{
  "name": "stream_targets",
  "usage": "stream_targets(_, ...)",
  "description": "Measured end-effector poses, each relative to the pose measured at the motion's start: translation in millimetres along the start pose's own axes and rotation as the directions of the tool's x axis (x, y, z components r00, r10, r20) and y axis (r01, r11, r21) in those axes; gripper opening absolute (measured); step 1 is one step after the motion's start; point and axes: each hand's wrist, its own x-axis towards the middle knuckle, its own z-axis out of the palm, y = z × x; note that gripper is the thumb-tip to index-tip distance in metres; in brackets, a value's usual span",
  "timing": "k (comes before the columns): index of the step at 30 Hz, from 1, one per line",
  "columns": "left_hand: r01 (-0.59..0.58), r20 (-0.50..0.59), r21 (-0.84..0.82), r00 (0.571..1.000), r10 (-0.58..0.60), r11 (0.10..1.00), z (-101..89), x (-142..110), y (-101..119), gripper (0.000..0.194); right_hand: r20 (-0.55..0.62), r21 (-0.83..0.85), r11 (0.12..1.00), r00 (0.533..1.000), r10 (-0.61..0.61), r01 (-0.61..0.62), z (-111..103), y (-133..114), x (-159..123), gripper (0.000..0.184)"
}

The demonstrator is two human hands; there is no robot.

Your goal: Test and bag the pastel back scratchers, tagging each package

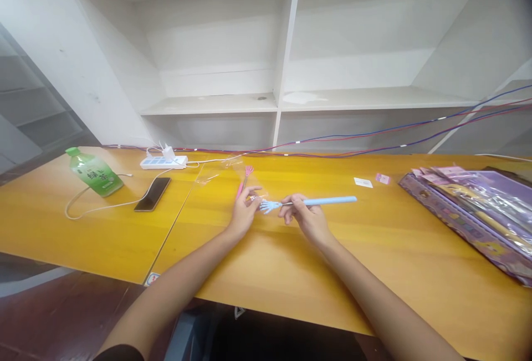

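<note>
the right hand (306,219) grips a light-blue back scratcher (330,201) with thumb and fingers around the near end of its handle, where the thin metal rod comes out. the scratcher is held above the desk (266,261), about level, handle pointing right and claw-shaped head pointing left. that head is right at the fingertips of the left hand (243,214), whose fingers are partly curled; whether they are closed on anything is too small to tell. just beyond the left hand is a pink back scratcher (249,171), claw end away from the person, its handle partly hidden by the hand. bits of clear plastic film (208,178) lie near it.

farther right are a white tag (363,182) and a small pink card (383,178), then a purple box (451,222) piled with clear-wrapped packages (494,211). to the left are a dark phone (153,194), a white power strip (174,162) behind it and a green bottle (95,172). white shelves (216,104) rise behind the desk.
</note>
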Motion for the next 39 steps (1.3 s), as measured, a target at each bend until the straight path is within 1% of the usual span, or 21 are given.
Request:
stream_targets(2,0.005,-0.005,-0.043,1.000,-0.005,0.999,-0.1,-1,-1,0.039,-0.015,0.018,0.999,0.999,0.046,-0.046,2,5,1,0.042)
stream_targets(4,0.020,-0.008,-0.121,1.000,-0.021,0.992,0.4,-2,0,0.041,-0.069,0.046,0.997,0.996,0.058,-0.055,2,9,2,0.041)
stream_targets(6,0.037,-0.011,-0.184,0.999,-0.039,0.982,1.7,-4,2,0.044,-0.142,0.080,0.996,0.989,0.049,-0.038,2,12,2,0.040)
stream_targets(8,0.035,-0.020,-0.209,0.999,-0.040,0.977,3.9,-7,6,0.044,-0.210,0.105,0.994,0.977,0.034,-0.012,2,14,3,0.039)
stream_targets(11,0.030,-0.028,-0.232,0.999,-0.038,0.972,7.7,-10,10,0.043,-0.258,0.104,0.994,0.966,0.006,0.022,1,14,4,0.035)
stream_targets(14,0.024,-0.030,-0.258,0.999,-0.033,0.966,10.0,-11,13,0.043,-0.252,0.095,0.994,0.967,-0.028,0.054,1,14,4,0.033)
stream_targets(18,0.003,-0.002,-0.247,1.000,-0.004,0.969,9.3,-11,14,0.042,-0.228,0.099,0.993,0.973,-0.047,0.071,1,13,5,0.031)
stream_targets(21,0.021,0.007,-0.256,1.000,-0.020,0.967,8.7,-11,13,0.043,-0.229,0.103,0.992,0.972,-0.054,0.080,1,12,6,0.030)
stream_targets(24,0.022,-0.025,-0.301,0.999,-0.031,0.953,9.9,-12,14,0.043,-0.247,0.100,0.990,0.966,-0.073,0.100,3,8,4,0.030)
stream_targets(27,-0.006,-0.085,-0.336,0.996,-0.024,0.942,11.3,-12,17,0.042,-0.266,0.021,0.990,0.956,-0.127,0.138,6,5,0,0.031)
stream_targets(30,0.000,-0.095,-0.354,0.995,-0.036,0.935,11.1,-12,19,0.043,-0.247,-0.041,0.987,0.956,-0.161,0.156,11,4,-6,0.030)
stream_targets(33,0.027,-0.079,-0.361,0.995,-0.059,0.932,9.9,-10,19,0.045,-0.221,0.003,0.990,0.965,-0.138,0.142,13,7,-7,0.030)
stream_targets(36,0.046,-0.064,-0.381,0.995,-0.076,0.923,9.6,-9,19,0.047,-0.220,0.077,0.989,0.969,-0.109,0.129,10,9,-3,0.030)
stream_targets(39,0.063,-0.022,-0.380,0.997,-0.077,0.923,10.9,-12,20,0.047,-0.210,0.154,0.982,0.975,-0.071,0.105,8,10,0,0.031)
